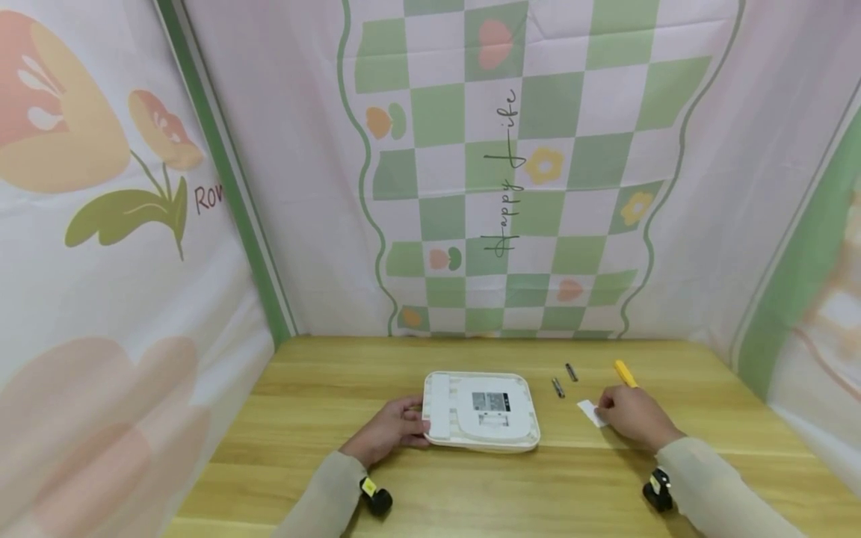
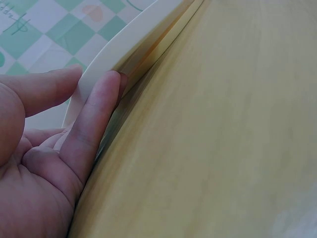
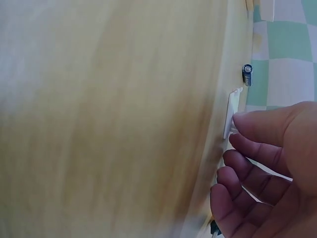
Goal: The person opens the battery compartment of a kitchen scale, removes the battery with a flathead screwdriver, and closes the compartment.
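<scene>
A white rounded-square device lies on the table with its underside up, showing a printed label and an uncovered battery compartment. My left hand grips its left edge; in the left wrist view the thumb is at the white rim and a finger reaches beneath it. To the right, my right hand pinches a small white battery cover between thumb and forefinger, close to the tabletop. Two small batteries, one nearer and one farther, lie between device and cover.
A yellow-handled tool lies just beyond the right hand, its far part hidden. The wooden table ends at a printed curtain behind, with more curtain on both sides.
</scene>
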